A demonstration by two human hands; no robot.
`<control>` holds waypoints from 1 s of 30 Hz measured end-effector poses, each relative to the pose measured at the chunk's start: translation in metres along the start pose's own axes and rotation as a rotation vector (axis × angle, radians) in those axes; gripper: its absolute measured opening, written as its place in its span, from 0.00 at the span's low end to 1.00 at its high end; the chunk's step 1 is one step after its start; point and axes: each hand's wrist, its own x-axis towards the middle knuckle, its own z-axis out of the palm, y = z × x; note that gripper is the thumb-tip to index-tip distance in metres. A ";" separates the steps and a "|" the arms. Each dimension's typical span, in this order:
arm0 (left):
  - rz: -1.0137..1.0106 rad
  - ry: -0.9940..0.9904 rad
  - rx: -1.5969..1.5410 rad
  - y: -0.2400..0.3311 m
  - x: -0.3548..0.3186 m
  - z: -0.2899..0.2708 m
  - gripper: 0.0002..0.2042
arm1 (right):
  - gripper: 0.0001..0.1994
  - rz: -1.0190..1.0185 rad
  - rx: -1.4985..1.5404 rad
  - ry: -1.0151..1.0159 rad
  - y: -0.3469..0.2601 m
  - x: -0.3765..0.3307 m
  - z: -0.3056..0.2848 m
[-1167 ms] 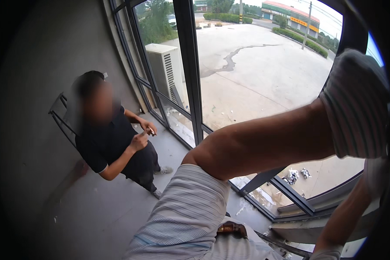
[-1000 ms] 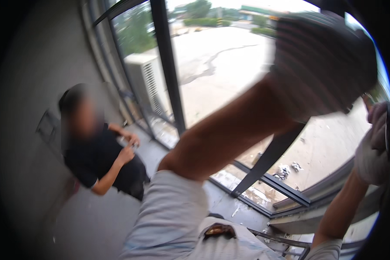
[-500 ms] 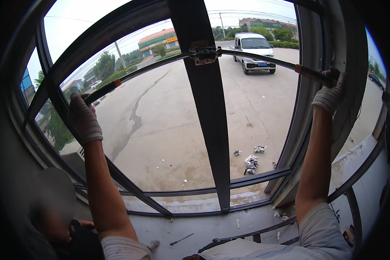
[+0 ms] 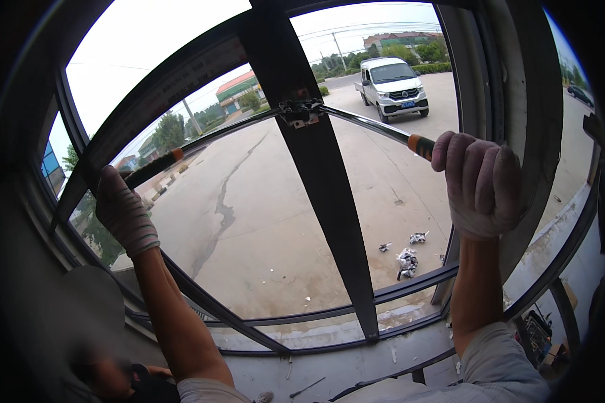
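Observation:
A long-handled tool that looks like a bolt cutter [image 4: 370, 123] is spread wide, its metal head at a small bracket [image 4: 302, 121] on the dark upright bar [image 4: 333, 201] of the window frame. Its two silver arms slope down to both sides and end in black grips with orange bands. My left hand [image 4: 124, 209], in a pale striped work glove, is closed round the left grip. Round the right grip my gloved right hand [image 4: 478, 183] is wrapped, knuckles facing me; it hides most of that grip. The jaws are too small to make out.
Dark metal window bars [image 4: 249, 321] surround the opening. Another person [image 4: 107, 376] is low at the left. A screwdriver-like tool [image 4: 308, 387] lies on the pale surface below. Outside stand a white van [image 4: 393, 87] and a small pile of debris [image 4: 407, 262].
My right hand has come inward and lower with its grip, and looks larger. The right arm of the tool now slopes more steeply. The whole view has shifted slightly.

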 end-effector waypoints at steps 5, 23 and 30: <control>0.279 0.176 0.230 0.019 -0.030 0.008 0.23 | 0.25 -0.025 -0.058 0.156 -0.004 -0.007 0.061; 0.359 0.047 0.292 0.050 -0.027 0.023 0.25 | 0.18 -0.014 -0.121 0.096 0.015 -0.028 0.026; 0.390 0.045 0.442 -0.010 0.005 -0.004 0.26 | 0.16 -0.002 0.065 -0.015 0.007 -0.010 0.006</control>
